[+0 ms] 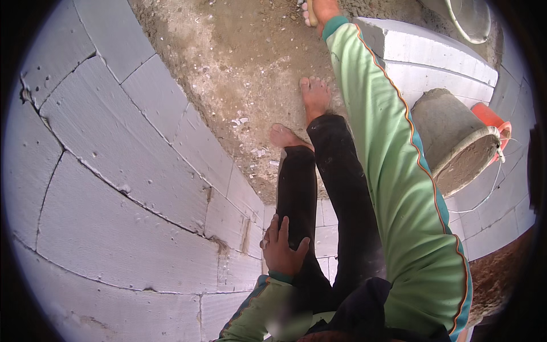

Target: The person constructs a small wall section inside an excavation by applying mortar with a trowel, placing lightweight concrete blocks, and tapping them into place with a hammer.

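Observation:
My left hand (282, 249) rests on the dark trouser leg (297, 199), fingers spread, holding nothing. Stretched far ahead in a green sleeve, my right arm reaches to the top edge of the view. There my right hand (323, 10) is closed round a tan, wooden-looking handle (311, 13); the rest of that tool is out of the picture. Nearest to this hand are the rough ground (228, 62) and a stack of white blocks (430, 54) to its right.
A white block wall (125, 188) runs along the left. A mortar-caked bucket (447, 137) leans at the right, beside an orange bucket (490, 119). Another bucket (472, 20) stands at the far right. My bare feet (315, 100) are on the ground, among pale chips.

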The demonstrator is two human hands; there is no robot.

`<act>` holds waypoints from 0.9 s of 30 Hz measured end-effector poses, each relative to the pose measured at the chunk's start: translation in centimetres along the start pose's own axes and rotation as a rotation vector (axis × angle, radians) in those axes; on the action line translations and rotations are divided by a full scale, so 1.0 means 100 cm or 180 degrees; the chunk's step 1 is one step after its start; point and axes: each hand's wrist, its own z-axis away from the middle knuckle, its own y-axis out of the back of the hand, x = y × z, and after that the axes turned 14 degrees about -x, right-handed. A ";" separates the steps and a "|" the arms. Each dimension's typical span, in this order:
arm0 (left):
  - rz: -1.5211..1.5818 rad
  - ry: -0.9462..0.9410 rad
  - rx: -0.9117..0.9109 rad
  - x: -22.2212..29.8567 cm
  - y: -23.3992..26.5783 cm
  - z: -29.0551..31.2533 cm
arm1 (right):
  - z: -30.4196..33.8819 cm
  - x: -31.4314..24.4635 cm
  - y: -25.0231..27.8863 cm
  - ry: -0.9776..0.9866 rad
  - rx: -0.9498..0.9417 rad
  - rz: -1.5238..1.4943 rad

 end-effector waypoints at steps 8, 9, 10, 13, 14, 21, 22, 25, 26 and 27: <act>-0.0019 0.0054 -0.0071 0.003 -0.001 0.003 | 0.124 0.155 0.024 -0.0031 0.0753 0.0709; -0.0019 0.0060 -0.0063 0.003 -0.002 0.002 | 0.136 0.176 0.026 -0.0002 0.0748 0.0744; 0.0017 0.0100 -0.0049 0.004 -0.006 0.003 | 0.161 0.166 0.016 -0.0340 0.0513 0.0416; 0.0055 0.0106 -0.0060 0.003 -0.008 0.002 | 0.153 0.160 -0.001 -0.0667 -0.0237 0.0309; 0.0063 0.0100 -0.0075 0.002 -0.007 0.002 | 0.137 0.162 -0.007 -0.0664 -0.0507 0.0415; -0.0020 0.0081 -0.0126 0.006 0.011 -0.006 | -0.002 0.063 -0.076 -0.0253 -0.0822 0.0435; -0.0017 0.0086 -0.0104 0.006 0.012 -0.006 | -0.010 0.058 -0.078 -0.0239 -0.0743 0.0430; 0.0014 0.0082 -0.0053 0.007 0.016 -0.008 | -0.008 0.072 -0.051 -0.0276 -0.0425 -0.0151; 0.0037 0.0066 -0.0041 0.006 0.017 -0.008 | -0.005 0.073 -0.037 -0.0243 -0.0343 -0.0218; 0.0008 0.0044 -0.0033 0.006 0.017 -0.008 | -0.002 0.074 -0.024 -0.0211 -0.0259 -0.0282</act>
